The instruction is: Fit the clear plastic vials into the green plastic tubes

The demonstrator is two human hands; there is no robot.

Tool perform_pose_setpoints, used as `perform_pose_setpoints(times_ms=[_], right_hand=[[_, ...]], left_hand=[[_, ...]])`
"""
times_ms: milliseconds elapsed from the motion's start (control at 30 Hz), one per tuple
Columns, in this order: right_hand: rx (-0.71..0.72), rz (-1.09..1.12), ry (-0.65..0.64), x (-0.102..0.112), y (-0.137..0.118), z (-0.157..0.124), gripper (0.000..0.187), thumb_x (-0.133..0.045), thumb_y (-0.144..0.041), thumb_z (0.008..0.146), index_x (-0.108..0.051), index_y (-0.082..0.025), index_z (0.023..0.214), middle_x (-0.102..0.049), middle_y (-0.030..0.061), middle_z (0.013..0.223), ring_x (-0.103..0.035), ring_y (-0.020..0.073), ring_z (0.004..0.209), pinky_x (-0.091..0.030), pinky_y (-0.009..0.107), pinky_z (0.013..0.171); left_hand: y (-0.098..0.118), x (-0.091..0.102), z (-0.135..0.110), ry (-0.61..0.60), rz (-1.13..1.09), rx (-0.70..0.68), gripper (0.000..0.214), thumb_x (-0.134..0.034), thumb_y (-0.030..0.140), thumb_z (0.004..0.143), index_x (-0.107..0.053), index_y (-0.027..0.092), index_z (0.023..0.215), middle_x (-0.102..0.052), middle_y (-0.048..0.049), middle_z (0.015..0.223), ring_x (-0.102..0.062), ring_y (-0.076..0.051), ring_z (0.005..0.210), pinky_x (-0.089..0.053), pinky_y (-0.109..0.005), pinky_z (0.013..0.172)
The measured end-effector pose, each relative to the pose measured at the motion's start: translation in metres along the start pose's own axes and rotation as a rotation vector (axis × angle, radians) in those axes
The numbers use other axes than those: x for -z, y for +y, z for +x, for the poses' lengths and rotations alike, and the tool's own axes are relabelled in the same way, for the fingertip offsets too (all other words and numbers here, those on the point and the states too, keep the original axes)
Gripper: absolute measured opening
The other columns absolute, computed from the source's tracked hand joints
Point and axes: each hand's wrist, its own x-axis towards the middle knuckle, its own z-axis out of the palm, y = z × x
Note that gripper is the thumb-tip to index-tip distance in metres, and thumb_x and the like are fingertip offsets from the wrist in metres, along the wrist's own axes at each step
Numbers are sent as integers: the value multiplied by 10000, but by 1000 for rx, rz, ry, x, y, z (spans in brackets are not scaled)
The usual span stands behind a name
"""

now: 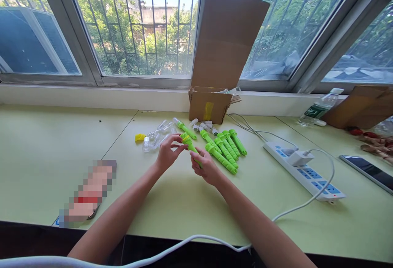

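A person sits at a pale green table [46, 153] under a barred window, with both bare forearms reaching in from the bottom of the frame. At the centre, the two hands meet around one green tube [188, 142], held just above the tabletop and tilted towards the upper left. The left hand [167, 154] has its fingers [179, 146] pinched on the tube's wider, yellow-ringed head. The right hand [205, 166] is curled closed around the tube's lower end, hiding it.

Just right of the hands, a row of similar green tubes [226, 150] lies side by side on the table. Above and left of the hands is a scatter of small clear caps [157, 136], with a yellow cap [139, 137] beside them. A small open cardboard box [208, 105] stands against the windowsill at upper centre. At the right, a white power strip [303, 171] lies at an angle with a charger plugged in. Beyond it is a dark phone [367, 171], and a water bottle [321, 107] lies near the sill.
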Motion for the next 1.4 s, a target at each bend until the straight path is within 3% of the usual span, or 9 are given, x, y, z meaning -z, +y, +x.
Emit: perform_pose_setpoints(times_ms=[100, 233, 367, 567, 767, 1400], right_hand=[[66, -106, 76, -2, 5, 2, 408, -657, -444, 732, -456, -236, 1019, -438, -115, 517, -268, 38, 327, -173, 147, 303], [235, -272, 158, -1, 10, 5, 318, -619, -451, 763, -514, -209, 940, -544, -40, 695, -436, 68, 397, -304, 187, 314], [342, -417, 220, 2, 12, 7, 270, -581, -433, 807, -583, -188, 921, -544, -11, 682, -451, 90, 469, -368, 221, 404], [303, -368, 148, 2, 7, 5, 292, -542, -446, 840, -557, -181, 718, -467, -32, 573, -356, 70, 421, -269, 229, 410], [277, -287, 117, 2, 5, 4, 332, -547, -460, 832, -537, -175, 661, -447, -40, 550, -324, 59, 404, -218, 234, 407], [173, -48, 47, 3, 4, 5, 289, -564, -459, 834, -595, -173, 812, -544, -7, 633, -359, 61, 419, -211, 233, 411]], left_hand=[[-2, 2, -1, 21, 8, -1, 227, -697, 336, 749, -583, 183, 873, -605, -63, 1059, -663, -155, 832, -637, -325, 664], [-2, 3, -2, 15, 25, -16, 249, -712, 337, 735, -588, 183, 886, -596, -62, 1060, -658, -153, 837, -637, -324, 668], [-3, 2, -3, -6, 49, -30, 264, -704, 348, 742, -590, 188, 919, -589, -63, 1073, -652, -138, 804, -635, -322, 669], [-3, 1, -1, -7, 88, -30, 277, -713, 348, 734, -591, 187, 923, -606, -51, 1015, -638, -123, 753, -630, -307, 638], [-2, 0, 0, 4, 83, -52, 287, -692, 373, 752, -593, 188, 947, -621, -48, 958, -641, -132, 768, -632, -300, 624], [1, 0, 2, 3, 43, -31, 260, -708, 329, 740, -583, 175, 908, -604, -66, 1039, -644, -142, 831, -640, -313, 650]])
